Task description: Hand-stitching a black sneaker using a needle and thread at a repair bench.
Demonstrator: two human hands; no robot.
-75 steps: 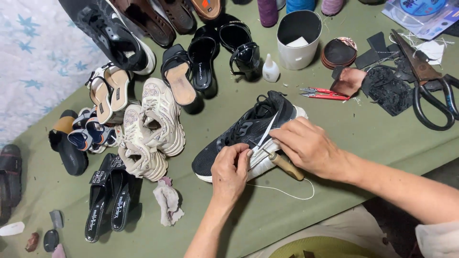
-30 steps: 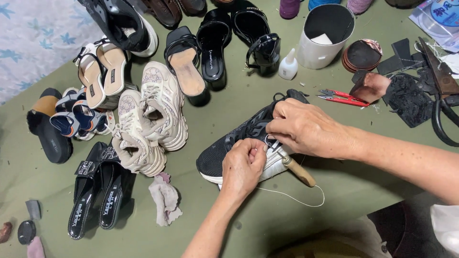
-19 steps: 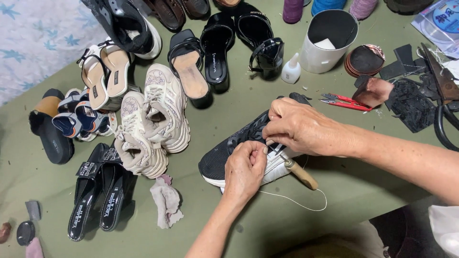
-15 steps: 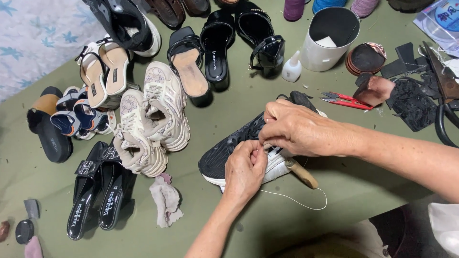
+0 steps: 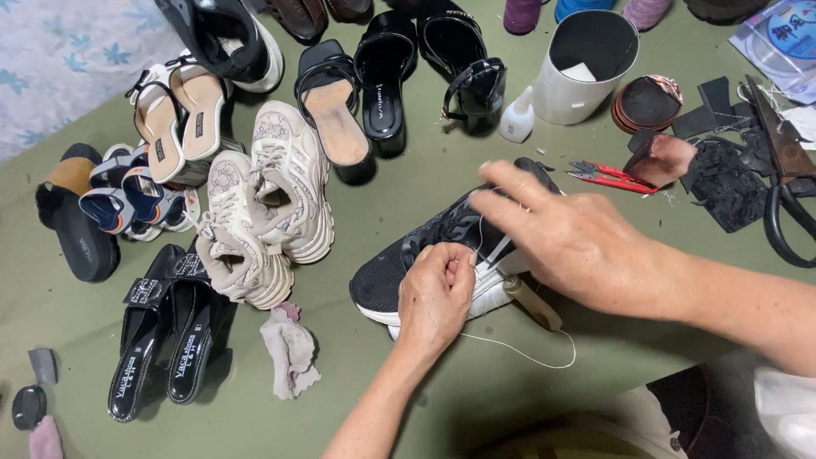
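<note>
I noted beige chunky trainers (image 5: 263,204), black heeled mules (image 5: 357,106), white cylindrical cup (image 5: 586,68), red-handled snips (image 5: 608,176).

Single head cam, looking steeply down from above, close over hands (image 5: 510,263) at work, shoes spread across green cloth (image 5: 408,178) beyond.

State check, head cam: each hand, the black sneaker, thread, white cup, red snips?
left hand: pinching white thread at the sneaker's side
right hand: fingers spread, resting over the sneaker
black sneaker: on its side, white sole facing the person
white thread: slack, looped on the cloth
white cup: upright, open
red snips: lying flat, untouched
</note>
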